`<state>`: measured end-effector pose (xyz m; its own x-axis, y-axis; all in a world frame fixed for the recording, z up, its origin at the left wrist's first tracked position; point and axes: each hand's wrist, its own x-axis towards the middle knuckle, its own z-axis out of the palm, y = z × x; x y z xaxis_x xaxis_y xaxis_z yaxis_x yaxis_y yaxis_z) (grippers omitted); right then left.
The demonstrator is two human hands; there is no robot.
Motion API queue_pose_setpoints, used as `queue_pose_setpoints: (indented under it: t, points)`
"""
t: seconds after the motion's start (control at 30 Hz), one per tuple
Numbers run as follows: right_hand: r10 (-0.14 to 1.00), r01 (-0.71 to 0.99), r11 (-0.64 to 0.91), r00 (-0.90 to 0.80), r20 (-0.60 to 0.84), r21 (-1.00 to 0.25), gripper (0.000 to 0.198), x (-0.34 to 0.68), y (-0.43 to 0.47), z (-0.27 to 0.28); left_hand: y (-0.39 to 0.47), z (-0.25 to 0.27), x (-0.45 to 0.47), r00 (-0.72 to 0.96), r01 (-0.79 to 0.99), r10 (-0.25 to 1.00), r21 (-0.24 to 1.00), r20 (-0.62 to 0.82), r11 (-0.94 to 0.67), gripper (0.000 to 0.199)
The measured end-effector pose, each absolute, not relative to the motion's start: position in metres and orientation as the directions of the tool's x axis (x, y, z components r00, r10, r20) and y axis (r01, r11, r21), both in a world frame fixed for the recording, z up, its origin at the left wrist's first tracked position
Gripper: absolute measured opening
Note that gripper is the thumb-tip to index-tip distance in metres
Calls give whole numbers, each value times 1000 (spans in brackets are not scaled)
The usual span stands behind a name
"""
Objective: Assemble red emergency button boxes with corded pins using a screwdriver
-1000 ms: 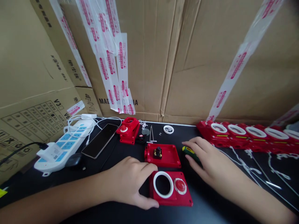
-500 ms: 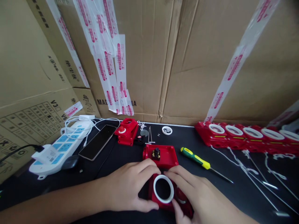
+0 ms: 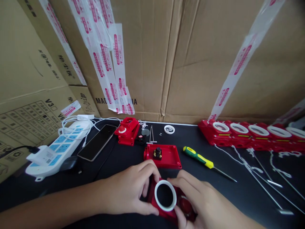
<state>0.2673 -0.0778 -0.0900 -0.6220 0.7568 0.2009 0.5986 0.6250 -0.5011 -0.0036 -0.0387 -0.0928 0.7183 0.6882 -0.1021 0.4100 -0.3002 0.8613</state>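
A red plastic housing [image 3: 152, 197] lies low in the middle of the view, with a white ring [image 3: 156, 203] around a round opening that looks dark inside. My left hand [image 3: 133, 187] grips its left side, thumb at the front and fingers at the back. From the right, my right hand [image 3: 197, 197] holds the same housing, its fingertips touching the ring's edge. A red round part [image 3: 185, 205] shows beneath the right palm. Just beyond the hands sits an open red housing half [image 3: 170, 156] with a black and brass switch block [image 3: 157, 154] inside.
A yellow-green screwdriver [image 3: 199, 157] lies right of the hands. Red housings with white rings [image 3: 220, 127] line the right, cords and metal rods before them. At left are a phone [image 3: 97, 143] and power strip [image 3: 45, 162]. Behind stand another red housing [image 3: 127, 132] and cardboard [image 3: 143, 63].
The view has shifted slightly, so the background sits a little higher and further left. Both hands keep their hold on the red housing, which has barely moved.
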Motion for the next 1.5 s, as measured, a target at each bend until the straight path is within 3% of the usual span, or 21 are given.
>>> queue_pose_setpoints:
  t: [0.7, 0.93, 1.5]
  points:
    - [710, 524, 669, -661, 244, -527, 36, 269, -70, -88, -36, -92, -5, 730, 365, 678, 889, -88, -278, 48]
    - [711, 528, 656, -673, 205, -539, 30, 269, -68, -73, -34, -96, -6, 711, 407, 691, 877, -129, -255, 62]
    - [721, 547, 631, -675, 156, -550, 25, 269, -69, -72, -32, -97, -9, 744, 375, 665, 867, -70, -329, 59]
